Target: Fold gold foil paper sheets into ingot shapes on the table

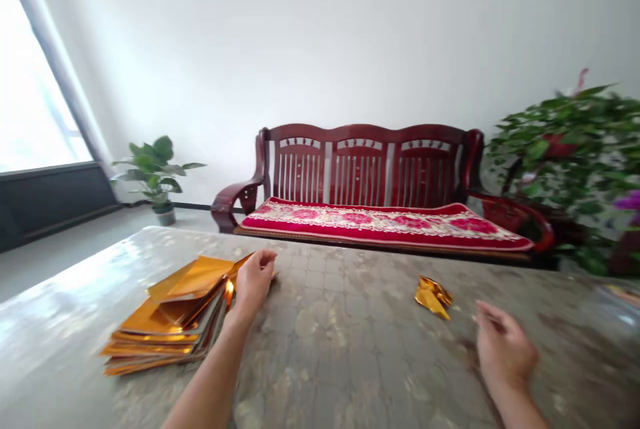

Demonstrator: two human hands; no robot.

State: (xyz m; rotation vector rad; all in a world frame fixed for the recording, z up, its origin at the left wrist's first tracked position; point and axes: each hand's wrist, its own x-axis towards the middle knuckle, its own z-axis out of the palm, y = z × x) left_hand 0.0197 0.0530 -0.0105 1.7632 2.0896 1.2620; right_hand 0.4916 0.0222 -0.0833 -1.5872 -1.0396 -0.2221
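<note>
Head view: a fanned stack of gold foil sheets (167,322) is kept near the table's (340,349) left edge, where the left hand (255,280) pinches the top sheet's corner. The right hand (503,349) is held released, empty, beside a folded gold foil piece (433,297) set apart toward the right edge.

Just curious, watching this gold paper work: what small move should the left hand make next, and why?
Probably pinch the top sheet and lift it off the stack. The left hand rests at the stack's far edge, fingers curled on the upper gold sheets, with nothing lifted yet. One folded piece already lies apart on the table, and the right hand is open and holds nothing.
</note>
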